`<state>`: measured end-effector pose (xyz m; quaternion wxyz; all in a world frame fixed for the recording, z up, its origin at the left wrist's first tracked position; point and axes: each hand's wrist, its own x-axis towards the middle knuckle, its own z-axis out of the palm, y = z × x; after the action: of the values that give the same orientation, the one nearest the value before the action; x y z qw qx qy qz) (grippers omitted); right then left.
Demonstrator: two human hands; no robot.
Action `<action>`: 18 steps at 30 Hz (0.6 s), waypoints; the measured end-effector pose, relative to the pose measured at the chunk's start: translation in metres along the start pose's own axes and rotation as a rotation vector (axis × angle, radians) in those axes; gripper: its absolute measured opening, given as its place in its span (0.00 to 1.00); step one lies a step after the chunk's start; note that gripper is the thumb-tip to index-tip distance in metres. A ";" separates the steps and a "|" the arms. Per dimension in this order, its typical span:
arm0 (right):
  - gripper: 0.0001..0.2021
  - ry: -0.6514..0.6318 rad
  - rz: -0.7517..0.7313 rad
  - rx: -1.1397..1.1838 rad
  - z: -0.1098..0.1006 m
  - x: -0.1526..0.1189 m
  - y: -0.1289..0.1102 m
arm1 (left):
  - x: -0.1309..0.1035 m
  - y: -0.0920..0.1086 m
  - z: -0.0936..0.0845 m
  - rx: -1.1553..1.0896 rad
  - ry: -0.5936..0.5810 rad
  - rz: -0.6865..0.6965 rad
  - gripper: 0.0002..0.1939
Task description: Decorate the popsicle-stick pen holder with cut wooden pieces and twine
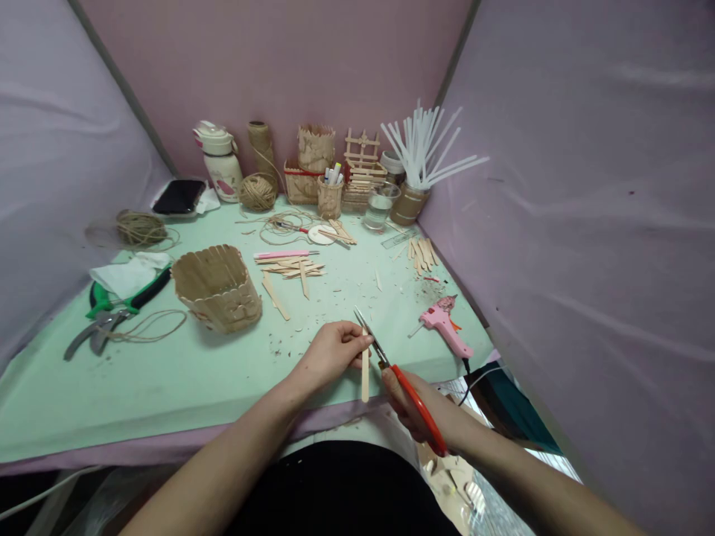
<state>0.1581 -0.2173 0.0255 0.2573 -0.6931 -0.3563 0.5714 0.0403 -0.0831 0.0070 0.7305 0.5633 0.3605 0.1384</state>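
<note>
My left hand (339, 347) pinches a wooden craft stick (365, 376) near the front edge of the table. The stick hangs down, roughly upright, below my fingertips. In my right hand (403, 404) are red-handled scissors (416, 406), their blades pointing up and left. The blades lie close to the upper end of the stick, beside my left thumb; whether they touch it is hard to tell. A basket made of wooden sticks (223, 292) stands to the left of my hands. Behind them lies a pile of craft sticks (293, 268).
On the right lies a pink glue gun (447, 327) with a cord. Green-handled pliers (115, 316) rest at the left. Along the back stand a bottle (222, 164), a glass of water (380, 206) and a jar of white glue sticks (410, 205). The table edge (223, 428) runs in front.
</note>
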 end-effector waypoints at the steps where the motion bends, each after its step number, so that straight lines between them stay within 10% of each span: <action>1: 0.23 0.000 0.001 0.004 0.000 0.001 0.000 | 0.001 0.000 0.001 -0.016 0.002 -0.011 0.12; 18: 0.25 0.004 0.114 0.032 -0.006 -0.002 -0.004 | 0.016 -0.003 0.005 -0.054 -0.033 -0.154 0.12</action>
<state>0.1631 -0.2161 0.0307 0.2361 -0.7093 -0.3066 0.5892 0.0538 -0.0777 -0.0008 0.7598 0.5160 0.3868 0.0821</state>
